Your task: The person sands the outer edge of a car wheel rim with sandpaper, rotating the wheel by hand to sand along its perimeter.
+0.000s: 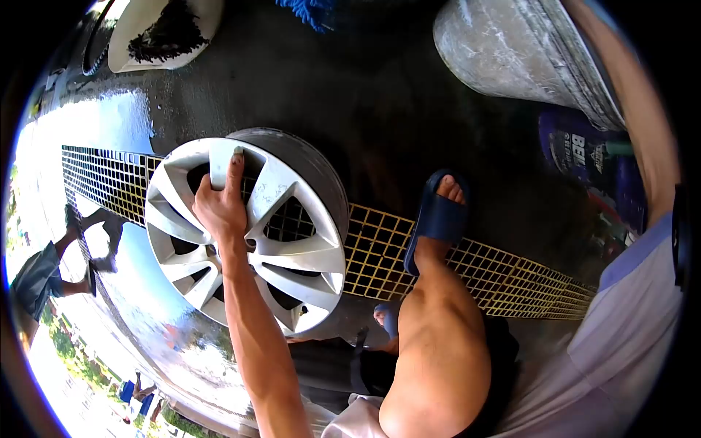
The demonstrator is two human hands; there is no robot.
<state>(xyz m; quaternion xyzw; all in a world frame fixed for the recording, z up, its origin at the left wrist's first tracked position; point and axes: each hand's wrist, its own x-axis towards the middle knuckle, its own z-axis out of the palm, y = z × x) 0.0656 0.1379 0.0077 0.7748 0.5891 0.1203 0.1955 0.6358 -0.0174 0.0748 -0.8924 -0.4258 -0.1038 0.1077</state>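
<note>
My left hand [221,209] is on the face of a silver multi-spoke wheel rim [296,252]. One finger or thumb lies along a spoke, and the others curl round its edge at an opening, their tips hidden. The rim rests over a yellow floor grating [380,241], its barrel side visible. My right forearm [635,95] runs out of the picture at the upper right, past a scuffed grey bucket [511,47]; my right hand is out of view.
A foot in a dark blue slipper [443,219] stands by the grating. A purple bag [584,150] lies near the bucket. At the upper left are a pale container [204,25] with a dark brush or mop head and blue fibres [310,11]. Another person's legs [51,266] show at left, beside wet floor.
</note>
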